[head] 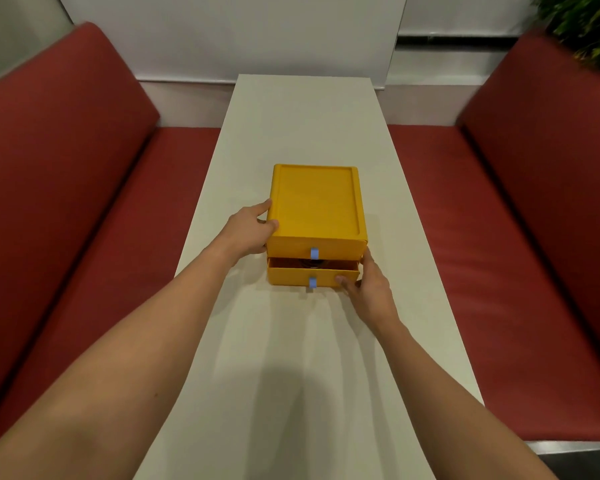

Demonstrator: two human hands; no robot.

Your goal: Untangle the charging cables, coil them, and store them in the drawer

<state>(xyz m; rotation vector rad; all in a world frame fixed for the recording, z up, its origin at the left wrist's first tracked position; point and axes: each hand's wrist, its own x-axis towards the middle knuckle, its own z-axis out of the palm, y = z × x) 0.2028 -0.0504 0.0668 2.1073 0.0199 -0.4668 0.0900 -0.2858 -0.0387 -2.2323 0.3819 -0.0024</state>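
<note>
A yellow two-drawer box (314, 202) stands in the middle of the white table (291, 358). Its lower drawer (291, 276) is pulled out a little, and a dark coiled cable (309, 262) shows in the gap; most of the cable is hidden. The upper drawer is closed. Each drawer front carries a blue pull tab (312, 282). My left hand (246, 233) grips the box's left side, thumb on the top edge. My right hand (371, 292) holds the lower drawer's front right corner, thumb on the drawer front and fingers along the side.
Red padded benches run along both sides of the table, one on the left (84, 202) and one on the right (516, 237). A white wall closes off the far end. A green plant (586, 26) is at the top right.
</note>
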